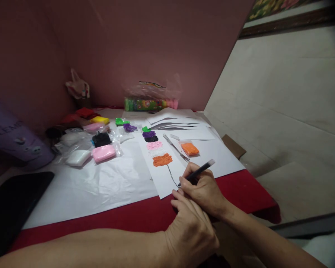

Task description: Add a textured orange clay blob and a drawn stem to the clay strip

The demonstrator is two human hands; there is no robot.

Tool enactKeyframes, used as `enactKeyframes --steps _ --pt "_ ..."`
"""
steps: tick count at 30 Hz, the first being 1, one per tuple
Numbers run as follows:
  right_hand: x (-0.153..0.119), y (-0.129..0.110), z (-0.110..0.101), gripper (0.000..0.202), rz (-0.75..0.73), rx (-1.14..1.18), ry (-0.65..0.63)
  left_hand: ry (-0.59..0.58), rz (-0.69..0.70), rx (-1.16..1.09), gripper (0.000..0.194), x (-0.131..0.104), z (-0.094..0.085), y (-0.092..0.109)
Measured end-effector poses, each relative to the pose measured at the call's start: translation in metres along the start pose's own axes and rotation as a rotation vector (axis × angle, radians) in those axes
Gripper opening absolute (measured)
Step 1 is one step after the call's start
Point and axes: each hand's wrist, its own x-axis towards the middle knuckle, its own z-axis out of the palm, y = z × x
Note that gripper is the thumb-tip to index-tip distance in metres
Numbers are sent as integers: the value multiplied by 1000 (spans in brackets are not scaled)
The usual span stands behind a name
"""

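Note:
A dark pen [199,172] is pinched in my right hand [205,190], its tip on a white sheet [161,182] at the lower end of a thin black line [171,175]. The line runs down from a textured orange clay patch [162,160]. Above that patch are white, pink [154,145], black [151,139], purple [149,133] and green clay patches in a column. My left hand [191,223] rests at the sheet's lower edge, just below my right hand, fingers extended and holding nothing. A metal fork [175,147] and a packet of orange clay [190,149] lie right of the patches.
Clay packets, including pink [104,153], white [78,158] and yellow [99,120], lie at the left. White sheets [175,118] and a bag of colourful clay [150,104] are at the back. A black flat object [19,201] and purple cylinder [16,134] stand far left.

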Motion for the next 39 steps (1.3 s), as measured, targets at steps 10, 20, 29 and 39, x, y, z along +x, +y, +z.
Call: enactKeyframes --steps 10,20,29,39 --pt "0 1 0 17 4 2 -6 0 -3 9 36 1 0 0" --pt "1 -1 0 17 -3 -21 11 3 -4 -2 37 1 1 0" --pt "0 0 0 18 -27 -31 25 -10 0 6 36 0 0 1" --pt "0 0 0 18 -47 -49 38 -1 12 9 36 -1 0 1"
